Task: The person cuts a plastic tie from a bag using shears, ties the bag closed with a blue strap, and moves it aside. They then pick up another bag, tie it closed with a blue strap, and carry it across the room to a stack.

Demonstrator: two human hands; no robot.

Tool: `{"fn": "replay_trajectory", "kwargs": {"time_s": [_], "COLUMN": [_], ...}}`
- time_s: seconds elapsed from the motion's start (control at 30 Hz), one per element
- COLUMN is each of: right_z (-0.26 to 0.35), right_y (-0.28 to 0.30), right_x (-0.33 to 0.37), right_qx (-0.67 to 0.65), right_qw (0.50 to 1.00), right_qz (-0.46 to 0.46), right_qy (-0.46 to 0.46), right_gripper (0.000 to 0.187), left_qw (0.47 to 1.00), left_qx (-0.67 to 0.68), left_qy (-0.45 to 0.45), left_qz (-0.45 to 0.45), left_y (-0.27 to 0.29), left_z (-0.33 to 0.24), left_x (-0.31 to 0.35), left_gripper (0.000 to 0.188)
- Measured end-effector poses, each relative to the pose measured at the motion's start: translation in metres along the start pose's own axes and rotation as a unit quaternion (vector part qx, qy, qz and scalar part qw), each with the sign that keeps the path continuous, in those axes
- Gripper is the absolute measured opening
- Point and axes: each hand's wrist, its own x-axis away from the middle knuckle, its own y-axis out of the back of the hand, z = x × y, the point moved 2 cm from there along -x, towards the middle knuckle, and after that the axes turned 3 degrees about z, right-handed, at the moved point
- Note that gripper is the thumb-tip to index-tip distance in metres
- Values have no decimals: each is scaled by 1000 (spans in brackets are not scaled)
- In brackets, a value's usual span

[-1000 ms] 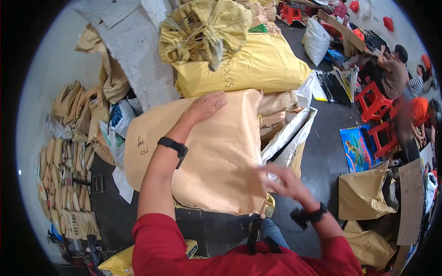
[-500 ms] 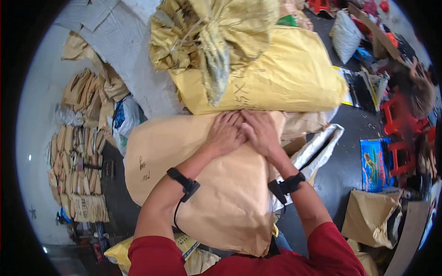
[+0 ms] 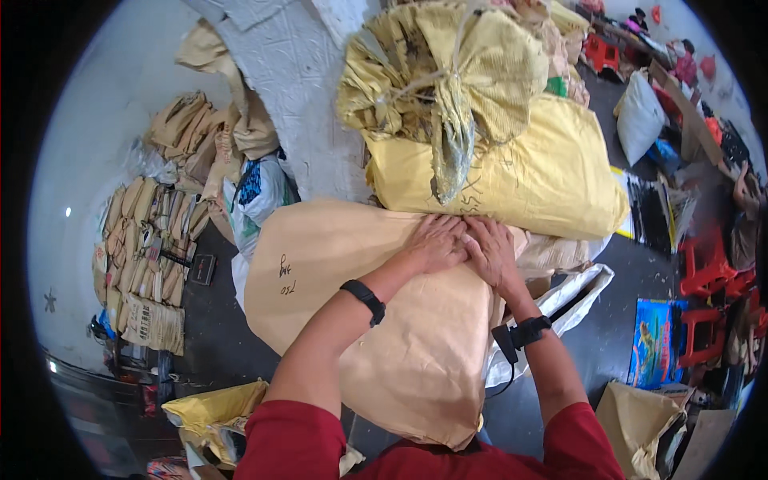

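Note:
A large tan paper sack [image 3: 384, 328], with handwriting near its left side, stretches from the pile in front of me back to my waist. My left hand [image 3: 438, 244] lies flat on its far end, fingers pointing away. Beside it, and touching it at the thumbs, my right hand [image 3: 490, 250] also presses flat on the paper, fingers extended. Neither one grips anything. Just beyond my fingertips rests a full yellow sack [image 3: 552, 172] with dark markings. On top of that sits a bunched yellow woven bag [image 3: 492, 84], tied at its neck.
Folded brown sacks [image 3: 144, 240] are stacked at the left. An open white sack [image 3: 572, 300] lies right of the pile. Red stools [image 3: 704, 260], a blue printed bag [image 3: 656, 340] and an open brown sack [image 3: 636, 420] stand at the right. People are at the far right.
The whole view has shifted, so the sacks and hands appear lower and farther right. Both hands keep their place on the tan sack's far end.

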Motion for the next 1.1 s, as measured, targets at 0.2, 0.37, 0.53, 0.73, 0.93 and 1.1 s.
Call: {"fn": "replay_trajectory", "kwargs": {"time_s": [0.2,0.37,0.53,0.73,0.93,1.1], "right_z": [15,91,168,182,166,177], "right_y": [11,41,38,7,-16,-18], "right_x": [21,85,158,171,166,154], "right_qx": [42,-29,93,165,236,255], "right_qw": [999,991,972,969,953,950], "right_qz": [28,130,213,182,172,155], "right_qy": [11,5,11,-37,-75,-88], "right_gripper": [48,54,64,66,71,73], "left_qw": [999,992,981,926,906,891], "left_qx": [3,48,22,-47,-103,-92], "left_qy": [-9,-18,-138,-182,-117,-145], "left_qz": [-34,-113,-138,-328,-395,-420], "left_y": [2,6,24,94,89,97], "left_z": [-2,3,4,80,96,105], "left_x": [3,15,9,12,-14,-23], "left_gripper": [65,57,46,49,54,42]}}
